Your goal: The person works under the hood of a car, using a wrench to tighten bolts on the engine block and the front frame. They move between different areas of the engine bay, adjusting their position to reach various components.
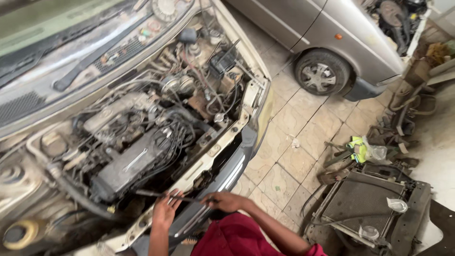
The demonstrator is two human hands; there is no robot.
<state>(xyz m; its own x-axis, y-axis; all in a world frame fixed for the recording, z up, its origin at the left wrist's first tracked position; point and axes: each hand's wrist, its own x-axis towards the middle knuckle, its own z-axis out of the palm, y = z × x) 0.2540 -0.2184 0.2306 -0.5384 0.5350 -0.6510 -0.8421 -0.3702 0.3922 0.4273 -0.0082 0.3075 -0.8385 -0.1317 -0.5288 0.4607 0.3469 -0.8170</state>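
Note:
My left hand (166, 211) and my right hand (226, 201) are at the front edge of an open engine bay (142, 142). A long thin dark rod-like tool (150, 193) runs between them, pointing left into the bay by the front crossmember (208, 159). The right hand's fingers are closed around its near end. The left hand's fingers rest on its shaft, curled around it. A red garment (232, 237) covers my body just below the hands. The dark engine cover (128, 166) with its black cables lies just beyond the tool's tip.
A grey car (332, 38) stands at the upper right with its front wheel (321, 73) on the tiled floor (284, 161). A removed radiator (365, 201) and loose parts lie at the right, with a yellow-green rag and plastic bag (365, 150) beside them.

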